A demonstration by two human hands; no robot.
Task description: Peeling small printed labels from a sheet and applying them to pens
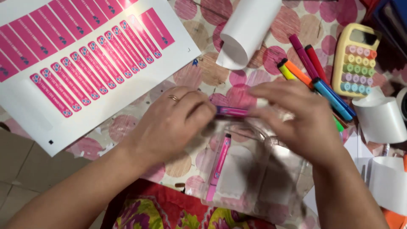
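Note:
My left hand (171,123) and my right hand (296,118) meet over the table and pinch the two ends of a narrow pink sticker strip (231,112) between their fingertips. Under them lies a clear plastic bag (258,174) with another pink strip (219,163) stuck along its left side. My right hand is blurred. A ring sits on my left hand. A white sheet of several pink stickers (85,63) lies at the upper left.
A rolled white sheet (248,32) lies at the top centre. Several coloured markers (316,76) and a yellow calculator with pastel keys (356,59) sit at the right. Curled white backing papers (379,121) lie at the right edge. A circle-patterned tablecloth (203,72) covers the table.

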